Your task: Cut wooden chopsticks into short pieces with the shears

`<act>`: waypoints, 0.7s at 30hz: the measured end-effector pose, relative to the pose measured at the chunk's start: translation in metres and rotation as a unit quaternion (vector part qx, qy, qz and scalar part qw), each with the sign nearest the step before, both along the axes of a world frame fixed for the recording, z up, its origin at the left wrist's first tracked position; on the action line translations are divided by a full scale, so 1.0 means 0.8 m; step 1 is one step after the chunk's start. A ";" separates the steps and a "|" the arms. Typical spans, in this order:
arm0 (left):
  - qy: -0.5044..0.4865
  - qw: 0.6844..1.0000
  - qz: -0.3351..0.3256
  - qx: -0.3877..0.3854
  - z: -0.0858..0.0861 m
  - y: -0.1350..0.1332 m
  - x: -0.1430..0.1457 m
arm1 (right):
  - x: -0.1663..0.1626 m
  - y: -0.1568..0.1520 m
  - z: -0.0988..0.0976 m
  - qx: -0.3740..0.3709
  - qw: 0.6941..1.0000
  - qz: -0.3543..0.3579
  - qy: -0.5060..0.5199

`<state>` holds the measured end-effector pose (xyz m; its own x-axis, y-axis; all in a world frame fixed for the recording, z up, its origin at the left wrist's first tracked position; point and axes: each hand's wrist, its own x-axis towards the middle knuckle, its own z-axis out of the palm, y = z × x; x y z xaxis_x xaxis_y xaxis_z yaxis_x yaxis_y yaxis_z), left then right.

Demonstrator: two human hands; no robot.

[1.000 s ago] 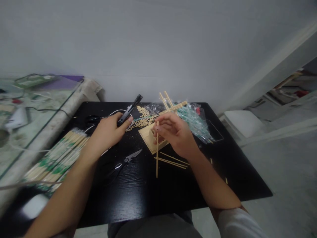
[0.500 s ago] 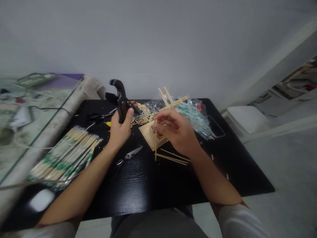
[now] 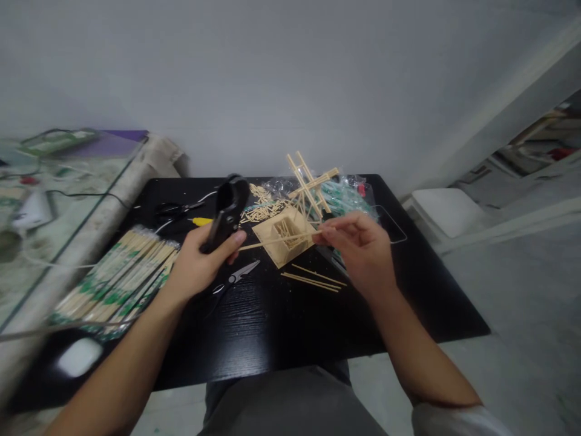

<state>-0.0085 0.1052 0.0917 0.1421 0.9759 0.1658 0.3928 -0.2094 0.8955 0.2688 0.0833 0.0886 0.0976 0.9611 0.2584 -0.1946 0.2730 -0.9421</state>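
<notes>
My left hand (image 3: 197, 260) is closed around a black pipe cutter (image 3: 231, 209), its jaws pointing up and away from me. My right hand (image 3: 363, 251) pinches one end of a thin wooden stick (image 3: 267, 241). The stick lies nearly level, its other end at my left fingertips; whether they also grip it I cannot tell. Behind the stick stands a small wooden windmill model with crossed stick blades (image 3: 311, 184) and a square base (image 3: 267, 233). An open box on the base holds short sticks. Three loose sticks (image 3: 313, 281) lie in front of it.
Scissors (image 3: 236, 275) lie on the black table (image 3: 245, 339). Wrapped chopstick packs (image 3: 118, 272) are at left, with a white mouse-like object (image 3: 80, 356) nearer. Cut stick pieces (image 3: 262, 211), a yellow-handled tool (image 3: 201, 221) and green-printed plastic wrappers (image 3: 347, 203) lie farther back.
My right hand has moved right, and the stick has turned from upright to nearly level, reaching my left hand. The pipe cutter has tilted and come lower. The model's box is now uncovered.
</notes>
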 end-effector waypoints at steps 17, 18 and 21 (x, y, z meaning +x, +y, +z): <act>-0.035 0.995 0.072 -0.066 -0.063 -0.051 -0.033 | 0.024 -0.073 -0.134 -0.040 0.819 0.036 -0.571; -0.029 0.995 0.078 -0.061 -0.063 -0.052 -0.035 | 0.026 -0.071 -0.136 -0.031 0.806 0.032 -0.590; -0.021 0.994 0.095 -0.054 -0.063 -0.054 -0.040 | 0.027 -0.068 -0.144 -0.012 0.786 0.035 -0.617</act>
